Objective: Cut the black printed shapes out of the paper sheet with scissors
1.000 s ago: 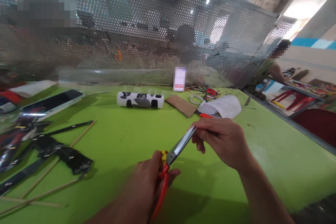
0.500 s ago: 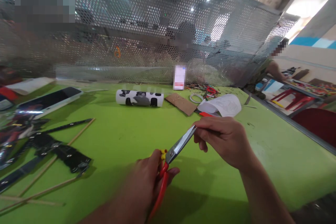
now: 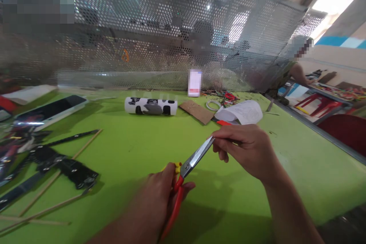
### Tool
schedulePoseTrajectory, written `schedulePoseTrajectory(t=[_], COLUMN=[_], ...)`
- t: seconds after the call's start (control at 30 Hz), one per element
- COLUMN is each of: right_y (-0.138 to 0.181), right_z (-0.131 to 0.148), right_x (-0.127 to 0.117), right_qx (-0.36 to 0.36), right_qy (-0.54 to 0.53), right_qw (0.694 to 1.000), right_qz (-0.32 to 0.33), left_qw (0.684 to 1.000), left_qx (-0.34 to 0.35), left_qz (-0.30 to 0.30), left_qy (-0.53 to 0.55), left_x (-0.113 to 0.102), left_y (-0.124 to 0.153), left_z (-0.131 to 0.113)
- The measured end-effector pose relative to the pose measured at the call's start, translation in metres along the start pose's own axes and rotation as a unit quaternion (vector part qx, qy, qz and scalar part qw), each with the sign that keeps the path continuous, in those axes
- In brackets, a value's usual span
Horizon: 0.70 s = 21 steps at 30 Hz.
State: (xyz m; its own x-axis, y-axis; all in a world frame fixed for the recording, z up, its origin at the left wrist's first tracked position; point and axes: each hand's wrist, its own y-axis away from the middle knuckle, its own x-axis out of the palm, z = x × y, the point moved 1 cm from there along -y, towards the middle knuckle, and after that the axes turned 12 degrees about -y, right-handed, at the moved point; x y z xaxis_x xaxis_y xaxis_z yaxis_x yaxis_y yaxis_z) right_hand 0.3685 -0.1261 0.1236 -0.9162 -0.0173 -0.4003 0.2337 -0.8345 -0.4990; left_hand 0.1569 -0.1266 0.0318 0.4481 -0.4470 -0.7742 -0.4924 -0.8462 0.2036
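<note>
A pair of scissors [image 3: 198, 155] with red handles slants across the front of the view, blades close together and pointing up to the right. My left hand [image 3: 162, 185] is closed around the pivot end and handles. A small yellow thing [image 3: 177, 167] shows by its fingers, its kind unclear. My right hand [image 3: 247, 145] pinches at the blade tips with thumb and forefinger, the other fingers curled beneath. Whether something small also sits in that pinch is hidden. Both hands are above the green tabletop [image 3: 137, 141].
Behind lie a black-and-white patterned roll [image 3: 151, 106], cardboard [image 3: 197, 112], a tape roll [image 3: 213, 105] and curled paper [image 3: 240, 113]. To the left are black straps [image 3: 71, 167], thin sticks [image 3: 42, 192] and a dark-topped box [image 3: 54, 109]. A lit phone [image 3: 195, 83] stands against perforated metal. Another person sits far right.
The view has shifted very slightly. Both hands and the scissors keep almost the same pose, with the right hand marginally higher.
</note>
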Motion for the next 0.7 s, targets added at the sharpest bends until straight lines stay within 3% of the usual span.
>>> schedulePoseTrajectory(t=[0.23, 0.43, 0.7], right_y=[0.0, 0.001, 0.001], right_z=[0.002, 0.0, 0.002], right_x=[0.003, 0.011, 0.01], right_qx=[0.011, 0.045, 0.077], right_qy=[-0.019, -0.113, -0.153], right_qw=[0.999, 0.989, 0.982], right_qz=[-0.033, -0.081, -0.078], left_qw=[0.999, 0.998, 0.999], left_qx=[-0.016, -0.025, -0.022], left_qz=[0.008, 0.017, 0.018], left_qy=[0.036, 0.058, 0.034], left_x=[-0.003, -0.004, -0.006], left_y=[0.003, 0.003, 0.003], left_z=[-0.003, -0.003, -0.005])
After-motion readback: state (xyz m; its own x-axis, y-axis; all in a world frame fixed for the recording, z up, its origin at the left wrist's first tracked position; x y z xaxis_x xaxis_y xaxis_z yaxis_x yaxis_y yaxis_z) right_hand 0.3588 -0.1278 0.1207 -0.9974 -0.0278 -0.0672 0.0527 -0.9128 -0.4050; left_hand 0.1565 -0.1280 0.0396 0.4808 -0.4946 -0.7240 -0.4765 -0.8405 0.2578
